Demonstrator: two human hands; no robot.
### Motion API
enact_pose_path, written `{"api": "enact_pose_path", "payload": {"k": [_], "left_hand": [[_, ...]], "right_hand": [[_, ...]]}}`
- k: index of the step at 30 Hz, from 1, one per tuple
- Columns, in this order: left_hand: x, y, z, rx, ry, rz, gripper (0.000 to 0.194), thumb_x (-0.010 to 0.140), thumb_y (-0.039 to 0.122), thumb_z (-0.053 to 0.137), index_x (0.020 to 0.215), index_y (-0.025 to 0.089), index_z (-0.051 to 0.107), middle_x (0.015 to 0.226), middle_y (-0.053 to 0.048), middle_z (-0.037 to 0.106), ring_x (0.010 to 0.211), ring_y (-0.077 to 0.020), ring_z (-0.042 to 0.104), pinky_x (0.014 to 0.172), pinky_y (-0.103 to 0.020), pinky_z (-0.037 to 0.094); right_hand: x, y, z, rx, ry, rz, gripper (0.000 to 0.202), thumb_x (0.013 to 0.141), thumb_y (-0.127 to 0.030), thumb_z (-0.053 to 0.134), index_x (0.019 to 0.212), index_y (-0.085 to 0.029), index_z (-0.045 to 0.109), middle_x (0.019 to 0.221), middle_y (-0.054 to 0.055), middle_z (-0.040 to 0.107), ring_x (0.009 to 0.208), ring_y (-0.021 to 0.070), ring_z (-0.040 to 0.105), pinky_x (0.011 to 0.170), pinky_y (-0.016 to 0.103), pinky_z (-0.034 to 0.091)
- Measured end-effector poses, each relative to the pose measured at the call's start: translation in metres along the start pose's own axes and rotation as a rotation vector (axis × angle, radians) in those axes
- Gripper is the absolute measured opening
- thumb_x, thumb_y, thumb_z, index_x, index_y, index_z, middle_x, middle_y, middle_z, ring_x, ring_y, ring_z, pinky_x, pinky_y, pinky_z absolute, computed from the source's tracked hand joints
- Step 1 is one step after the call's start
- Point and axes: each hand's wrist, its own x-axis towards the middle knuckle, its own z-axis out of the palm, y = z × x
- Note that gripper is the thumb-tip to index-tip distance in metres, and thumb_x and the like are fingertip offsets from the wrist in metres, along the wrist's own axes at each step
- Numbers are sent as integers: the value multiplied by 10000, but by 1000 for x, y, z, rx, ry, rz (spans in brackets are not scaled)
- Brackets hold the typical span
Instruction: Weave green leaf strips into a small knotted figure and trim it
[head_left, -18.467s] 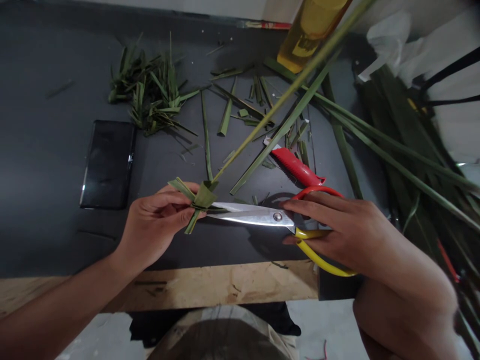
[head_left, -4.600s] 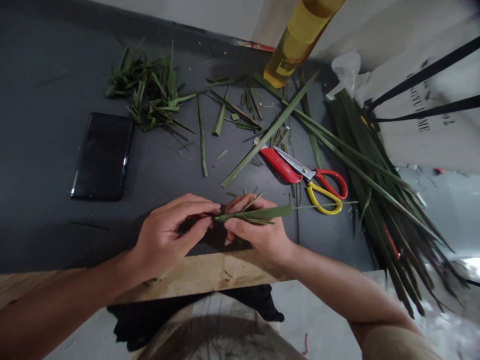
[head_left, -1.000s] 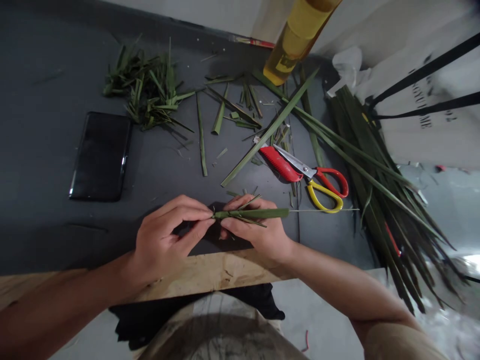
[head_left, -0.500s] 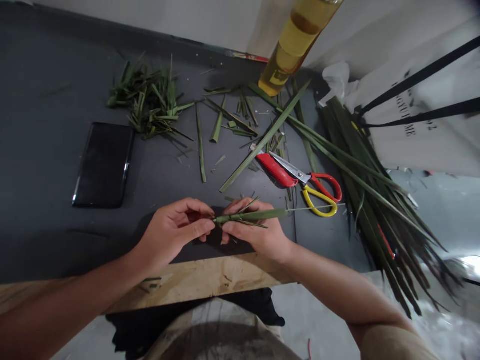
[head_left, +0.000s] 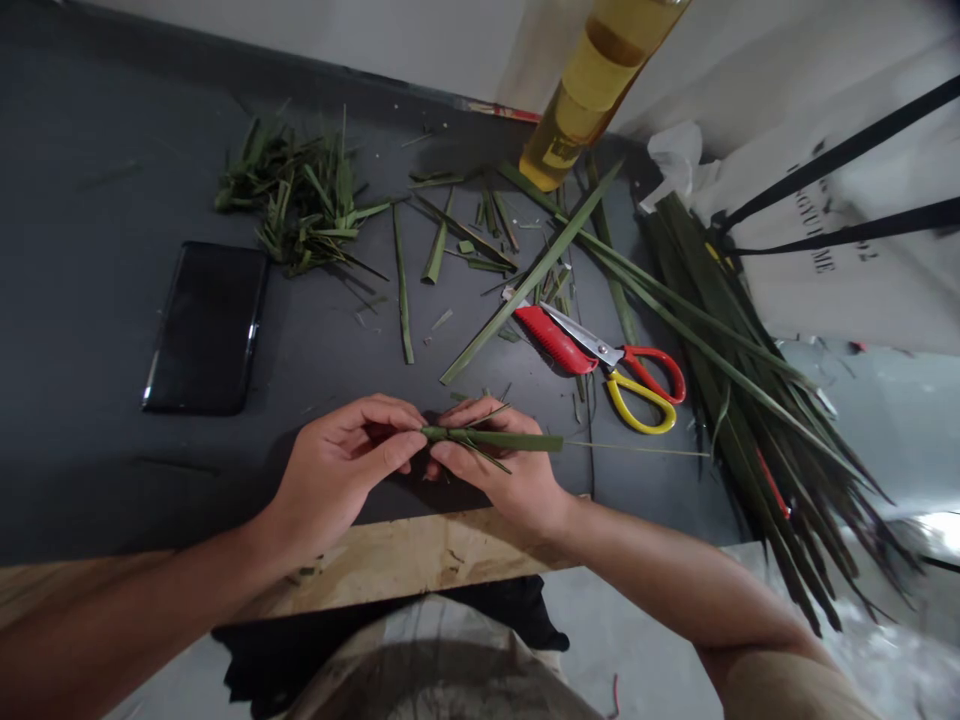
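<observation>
Between my hands lies a folded green leaf strip [head_left: 517, 440], roughly level, with narrow leaf ends sticking out and a thin pale fibre trailing from its right end. My left hand [head_left: 352, 455] pinches the knotted left tip between thumb and fingers. Around the middle of the strip, my right hand [head_left: 517, 480] is closed, its thumb in front and fingers behind. Beyond the right hand rest scissors [head_left: 604, 352] with one red and one yellow handle, beside a red-handled cutter [head_left: 555, 340]. A long cut leaf strip [head_left: 532, 275] crosses the table above them.
A heap of leaf scraps [head_left: 300, 200] and a dark phone [head_left: 206, 328] lie at left. A bottle of yellow liquid [head_left: 592, 90] stands at the back. Long leaves [head_left: 750, 400] overhang the right edge beside a white bag [head_left: 847, 200]. Wood [head_left: 450, 550] edges the table's front.
The folded leaf strip has turned slightly, its right end now lower, and the trailing fibre has swung down. Both hands keep their hold and have shifted a little left.
</observation>
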Motion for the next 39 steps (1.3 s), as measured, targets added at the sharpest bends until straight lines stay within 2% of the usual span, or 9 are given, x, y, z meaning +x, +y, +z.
{"api": "enact_pose_path", "payload": {"k": [7,11,15,17,19,21,23,30,39], "left_hand": [[3,2,-5,55,112,-24,97,780,233,852,776,202,760,940,-61,842,818,-192,776,697,-269,644],[9,3,-10,26,155,-5,96,796,257,860,795,220,771,960,-50,848,777,-169,749,694,-258,634],[16,10,-12,-10,209,42,101,790,232,872,796,209,774,958,-37,845,705,-127,714,667,-239,623],[20,14,-14,-62,261,96,124,758,198,889,769,200,765,909,-21,835,691,-110,706,656,-221,615],[24,18,-15,-112,304,143,145,733,168,901,755,207,763,878,-5,828,686,-97,699,641,-201,603],[27,19,-17,-129,327,160,161,728,156,907,749,232,766,878,5,827,698,-99,698,626,-198,598],[29,19,-18,-124,333,162,175,718,155,914,741,248,768,877,9,827,714,-110,704,618,-203,602],[29,14,-13,-144,323,163,174,678,122,899,708,227,764,845,5,826,700,-108,722,612,-178,611],[26,16,-13,-214,285,155,156,756,88,894,748,192,778,865,-8,844,710,-93,735,641,-156,614]], "right_hand": [[4,-1,-4,11,-53,55,379,783,-416,947,1023,-238,715,890,7,773,770,168,750,741,331,666],[12,-3,-12,90,-84,53,500,762,-416,960,1168,-260,714,1038,25,798,959,197,767,933,380,654],[20,-11,-25,25,-67,-7,615,744,-418,975,1270,-267,694,1186,55,791,1134,233,751,1065,418,597],[23,-18,-32,-5,-33,-62,590,772,-460,954,1274,-274,705,1201,55,786,1073,222,764,1012,399,617],[27,-24,-39,9,58,-135,487,816,-491,916,1214,-271,741,1075,33,798,884,183,768,863,355,648],[30,-28,-42,49,173,-205,338,837,-474,899,1067,-255,784,898,5,785,722,147,723,702,304,633],[32,-32,-42,81,247,-244,249,829,-445,903,922,-240,798,790,-9,759,670,134,687,611,269,597],[32,-31,-36,106,301,-168,271,721,-416,951,851,-235,797,821,-4,775,674,135,686,601,282,603],[30,-26,-39,12,309,-207,256,828,-471,876,914,-240,807,914,24,813,696,158,723,599,298,596]]}}
